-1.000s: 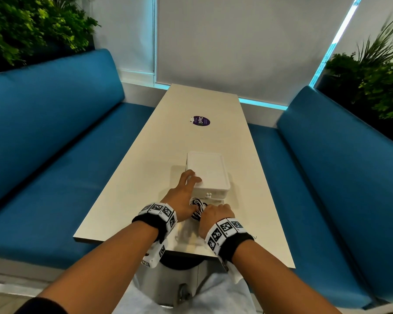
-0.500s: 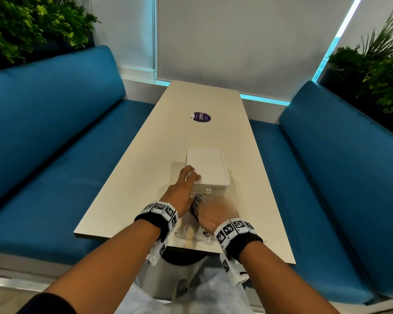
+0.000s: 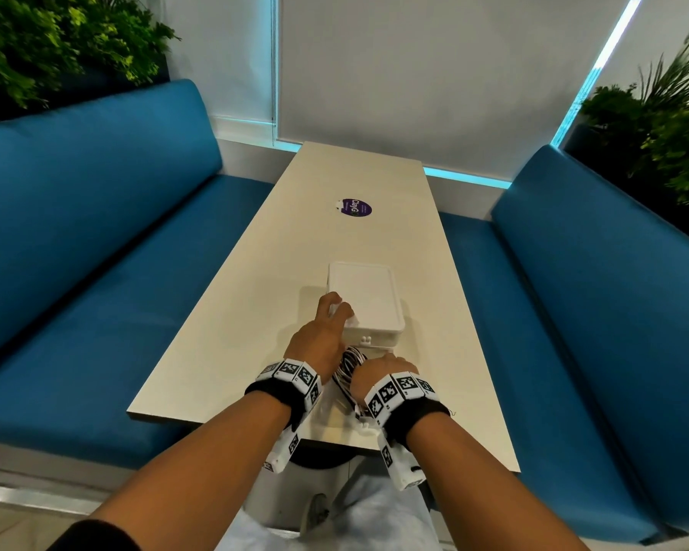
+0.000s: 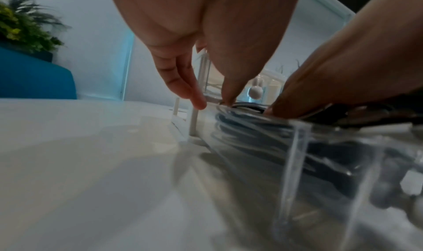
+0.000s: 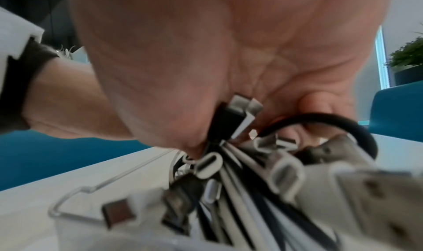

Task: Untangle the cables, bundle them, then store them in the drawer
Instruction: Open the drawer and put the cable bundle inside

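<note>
My right hand grips the cable bundle — light, springy, slippery — best held at its banded waist; my left hand, fingers relaxed, steadies the drawer box.

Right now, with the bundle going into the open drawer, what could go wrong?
1. Connector ends fan out of the cable bundle beyond the right hand; they may catch the clear drawer rim.
2. The bundle sits high in the drawer, so closing may pinch cables.
3. The left hand only rests on the white box; pushing could slide it.
</note>
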The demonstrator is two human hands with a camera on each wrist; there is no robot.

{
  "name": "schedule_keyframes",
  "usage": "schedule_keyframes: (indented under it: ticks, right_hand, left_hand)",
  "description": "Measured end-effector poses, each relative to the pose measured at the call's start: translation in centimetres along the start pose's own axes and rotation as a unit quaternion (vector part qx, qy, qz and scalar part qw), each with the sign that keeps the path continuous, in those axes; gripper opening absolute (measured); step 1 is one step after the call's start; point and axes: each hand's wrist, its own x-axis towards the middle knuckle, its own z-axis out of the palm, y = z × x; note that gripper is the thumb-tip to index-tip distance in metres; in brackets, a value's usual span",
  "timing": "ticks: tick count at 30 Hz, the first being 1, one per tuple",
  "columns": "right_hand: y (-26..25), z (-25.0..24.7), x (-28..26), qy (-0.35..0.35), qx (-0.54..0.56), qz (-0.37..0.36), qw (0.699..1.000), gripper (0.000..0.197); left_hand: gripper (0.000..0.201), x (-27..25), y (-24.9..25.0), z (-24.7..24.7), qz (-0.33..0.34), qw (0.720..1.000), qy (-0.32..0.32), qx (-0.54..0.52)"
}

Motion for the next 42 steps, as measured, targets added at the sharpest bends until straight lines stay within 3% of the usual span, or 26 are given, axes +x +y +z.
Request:
schedule_keyframes:
  ticks: [8,12,19,25,31,42]
  right_hand:
    - [0.0,-0.3,0.2,0.043,0.069,-0.030,0.996,0.023]
    - [-0.8,0.2,1.4,0.053,0.119,0.032,0.991,0.027]
    - [-1.8,0.8,2.2,0.049,0.175,0.146,0.972,0.035]
    - [0.9,-0.6,2.0,0.035,0.282,0.078,0.956,0.044]
    - [3.3,-0.8,0.6,0.050,0.258,0.030,0.964,0.023]
    - [1.1,0.6,1.5,0.103,0.187,0.022,0.977,0.022]
  left_hand:
    - [0.055,0.4,0.2,0.1,-0.001,0.995,-0.004,0.097]
    - [0.060,0.5,0.6,0.1,-0.006,0.989,0.005,0.150]
    - [0.077,-0.4,0.1,-0.6,0.005,0.999,-0.044,0.027]
    - [0.089,-0.6,-0.9,-0.9,0.015,0.997,-0.067,0.047]
    - [0.094,-0.3,-0.4,-0.6,0.014,0.995,-0.062,0.079]
    - [0.093,-0.6,-0.6,0.0,0.015,0.997,-0.060,0.041]
